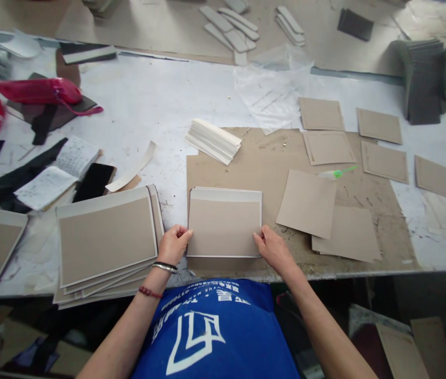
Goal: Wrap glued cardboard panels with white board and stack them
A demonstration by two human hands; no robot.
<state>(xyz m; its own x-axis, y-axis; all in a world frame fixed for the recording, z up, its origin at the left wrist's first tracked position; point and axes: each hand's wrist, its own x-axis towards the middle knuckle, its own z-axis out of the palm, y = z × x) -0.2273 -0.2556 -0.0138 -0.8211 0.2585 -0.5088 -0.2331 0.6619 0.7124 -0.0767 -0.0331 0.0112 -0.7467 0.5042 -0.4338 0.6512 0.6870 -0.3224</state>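
Between my two hands lies a beige rectangular panel [225,229] with a pale border, broadest along its far edge. My left hand [174,243] pinches its left edge, thumb on top. At the opposite edge my right hand [273,245] grips in the same way, with fingers curled underneath. Just left of my left hand sits a stack of larger bordered panels [107,237], its sheets slightly fanned. To the right of my right hand are plain beige boards [307,202], overlapping one another. A bundle of pale strips [213,141] rests beyond the held panel.
Several small beige cards [329,147] lie at the right, near a green-tipped tool [343,171]. A phone [93,181], an open notebook [61,171] and a red pouch [39,90] occupy the left. Farther back are a clear plastic bag [272,87] and a dark stack [422,81].
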